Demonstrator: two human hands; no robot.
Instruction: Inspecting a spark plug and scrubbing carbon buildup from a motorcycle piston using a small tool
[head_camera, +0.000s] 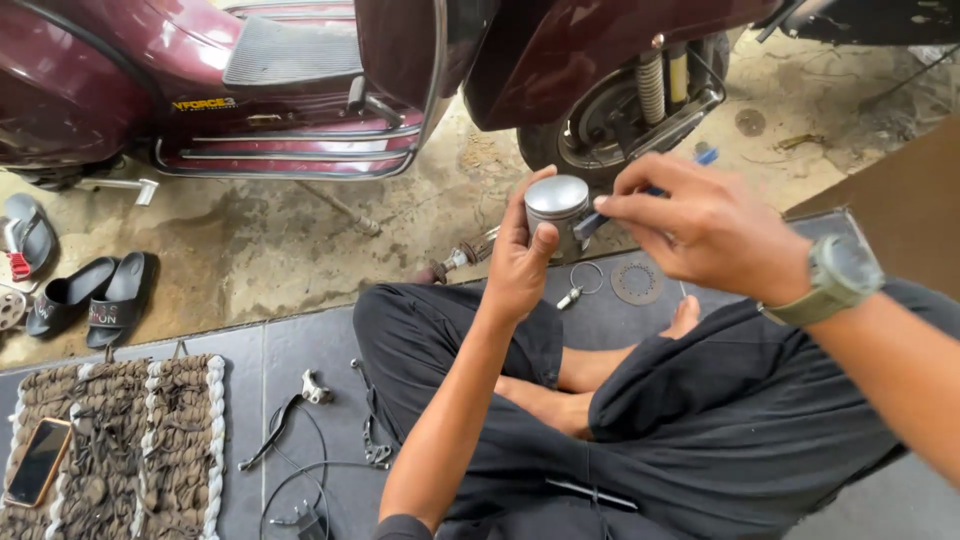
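- We sit cross-legged on grey floor tiles (300, 350) at the edge of a stained concrete yard, a maroon scooter (300, 70) parked in front of us.
- Our left hand (520, 265) is curled around a metal piston (558, 208), thumb and fingers closed on its skirt, its flat crown up, held above our knees and just below the scooter's rear wheel (610, 120).
- Our right hand (700, 225) pinches a thin blue-handled tool (640, 195), its tip laid against the piston's side.
- We judge the piston is already out of the engine and being worked at the side; nothing shows it refitted.
- Below the piston lie a ring (587, 277) and a round perforated disc (637, 282) on the tiles.
- Left of the piston, farther off: brake lever (285, 420), black sandals (95, 295), woven mat (150, 440) with a phone (38, 460).
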